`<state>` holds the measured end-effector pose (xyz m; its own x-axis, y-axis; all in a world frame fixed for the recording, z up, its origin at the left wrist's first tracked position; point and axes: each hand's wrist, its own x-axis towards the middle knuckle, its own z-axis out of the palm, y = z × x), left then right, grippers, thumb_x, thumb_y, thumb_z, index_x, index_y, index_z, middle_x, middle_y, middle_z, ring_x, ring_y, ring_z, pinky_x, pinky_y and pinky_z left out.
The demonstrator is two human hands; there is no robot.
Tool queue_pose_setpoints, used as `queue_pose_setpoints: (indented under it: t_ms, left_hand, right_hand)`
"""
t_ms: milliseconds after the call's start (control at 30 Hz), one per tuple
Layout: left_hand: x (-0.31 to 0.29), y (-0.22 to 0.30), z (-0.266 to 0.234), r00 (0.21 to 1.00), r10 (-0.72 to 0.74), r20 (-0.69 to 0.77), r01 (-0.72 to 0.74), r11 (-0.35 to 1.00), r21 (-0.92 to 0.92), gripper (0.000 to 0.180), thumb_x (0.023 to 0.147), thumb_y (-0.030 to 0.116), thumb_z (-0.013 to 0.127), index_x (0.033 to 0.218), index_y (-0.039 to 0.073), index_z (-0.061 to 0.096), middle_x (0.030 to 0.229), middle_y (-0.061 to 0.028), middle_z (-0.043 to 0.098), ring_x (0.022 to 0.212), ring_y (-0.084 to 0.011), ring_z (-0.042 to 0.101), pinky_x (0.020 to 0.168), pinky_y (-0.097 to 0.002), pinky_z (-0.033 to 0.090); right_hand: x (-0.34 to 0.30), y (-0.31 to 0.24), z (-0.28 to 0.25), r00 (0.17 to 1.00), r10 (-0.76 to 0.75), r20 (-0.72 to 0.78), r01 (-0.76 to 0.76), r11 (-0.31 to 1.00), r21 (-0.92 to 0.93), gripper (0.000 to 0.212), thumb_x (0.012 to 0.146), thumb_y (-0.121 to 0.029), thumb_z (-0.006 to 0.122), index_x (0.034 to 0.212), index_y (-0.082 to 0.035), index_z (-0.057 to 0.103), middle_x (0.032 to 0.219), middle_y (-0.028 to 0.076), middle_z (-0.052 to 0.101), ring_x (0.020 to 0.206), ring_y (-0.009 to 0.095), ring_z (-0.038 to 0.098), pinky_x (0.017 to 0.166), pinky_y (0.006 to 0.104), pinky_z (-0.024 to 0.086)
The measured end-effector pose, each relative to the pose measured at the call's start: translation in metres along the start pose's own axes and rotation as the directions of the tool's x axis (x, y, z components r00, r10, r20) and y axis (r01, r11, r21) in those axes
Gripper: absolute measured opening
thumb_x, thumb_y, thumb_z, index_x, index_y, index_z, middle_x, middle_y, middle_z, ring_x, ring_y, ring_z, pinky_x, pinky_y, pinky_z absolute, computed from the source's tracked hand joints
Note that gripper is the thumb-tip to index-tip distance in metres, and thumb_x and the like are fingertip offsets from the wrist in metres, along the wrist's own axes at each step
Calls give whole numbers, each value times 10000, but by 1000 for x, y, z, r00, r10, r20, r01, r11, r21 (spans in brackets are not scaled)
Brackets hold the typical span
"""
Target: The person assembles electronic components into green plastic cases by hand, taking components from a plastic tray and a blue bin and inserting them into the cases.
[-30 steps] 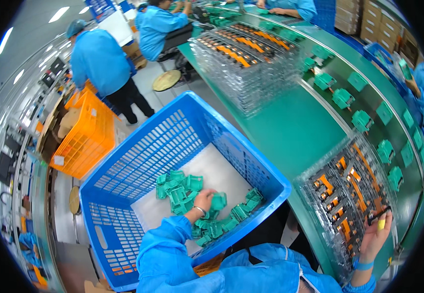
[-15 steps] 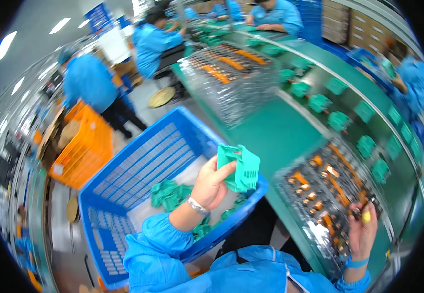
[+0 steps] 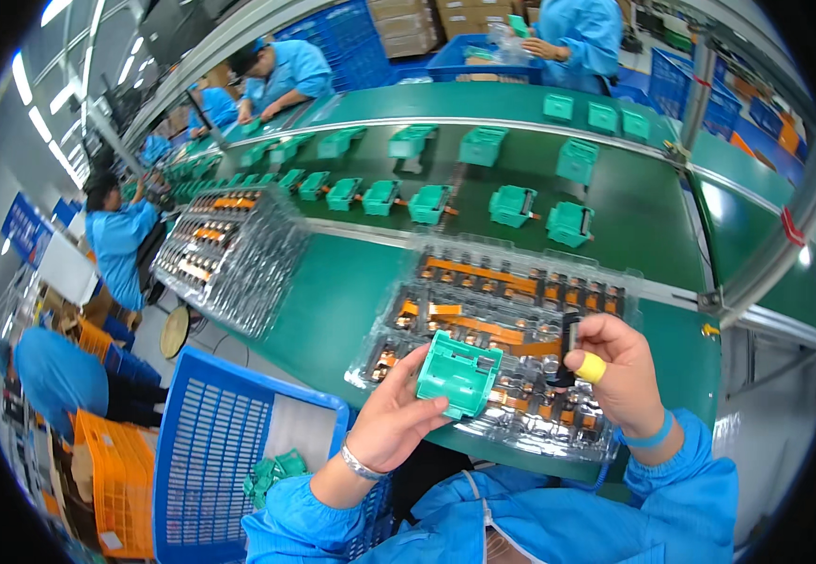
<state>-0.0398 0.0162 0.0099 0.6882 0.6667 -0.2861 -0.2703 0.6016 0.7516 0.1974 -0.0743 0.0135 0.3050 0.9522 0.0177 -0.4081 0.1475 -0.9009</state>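
A green plastic housing (image 3: 460, 376) with an open hollow side is gripped by my left hand (image 3: 394, 414), thumb across its lower edge. Between the thumb and fingers of my right hand (image 3: 619, 371) is a small black part (image 3: 567, 350), and an orange ribbon strip lies right beside it; whether they are joined I cannot tell. Yellow tape wraps the right thumb. Both hands are over a clear plastic tray (image 3: 408, 282) filled with black-and-orange parts, the housing just left of the black part.
A stack of clear trays (image 3: 272, 268) stands at the left of the green bench (image 3: 333, 273). Beyond runs a dark green conveyor (image 3: 643, 202) carrying several green housings (image 3: 572, 224). A blue basket (image 3: 239, 376) with more housings stands at lower left. Co-workers in blue sit or stand farther off.
My view has swung right. My left hand has brought the green housing from above the basket to the tray. My right hand has raised the black part from among the tray's parts.
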Motion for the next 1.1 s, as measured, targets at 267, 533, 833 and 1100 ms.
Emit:
queue_pose_setpoints:
  t_ms: [267, 533, 833, 1100]
  left_hand:
    - [2, -23, 10, 981, 180, 67, -191, 874, 447, 738, 787, -103, 574, 1384, -5, 151, 1332, -138, 339, 1201, -219, 403, 977, -345, 388]
    - [-2, -32, 15, 985, 167, 48, -171, 879, 444, 745, 760, -116, 597, 1378, -19, 191, 1335, -150, 356, 1203, -212, 401, 989, -335, 366]
    - [-2, -33, 8, 987, 139, 78, -158, 899, 407, 696, 778, -103, 596, 1368, -22, 237, 1327, -133, 377, 1169, -195, 428, 967, -328, 385]
    - [-4, -37, 12, 987, 142, 81, -162, 913, 374, 684, 774, -102, 605, 1358, -49, 252, 1315, -138, 400, 1152, -192, 448, 967, -330, 384]
  right_hand:
    - [7, -6, 14, 907, -186, 378, 400, 660, -636, 220, 773, -42, 651, 977, 0, 583, 802, 78, 547, 684, 162, 553, 576, 281, 455]
    - [9, -1, 15, 881, -122, 456, 455, 481, -750, 179, 777, -67, 612, 941, -7, 574, 820, 122, 561, 715, 289, 579, 594, 364, 465]
    - [28, 17, -6, 909, 219, 354, -5, 856, -517, 194, 794, -87, 641, 954, -1, 576, 809, 46, 607, 724, 105, 571, 620, 268, 477]
    - [21, 17, -7, 901, 218, 375, 58, 796, -602, 238, 792, -87, 639, 1003, -7, 560, 847, 70, 616, 758, 120, 581, 655, 264, 478]
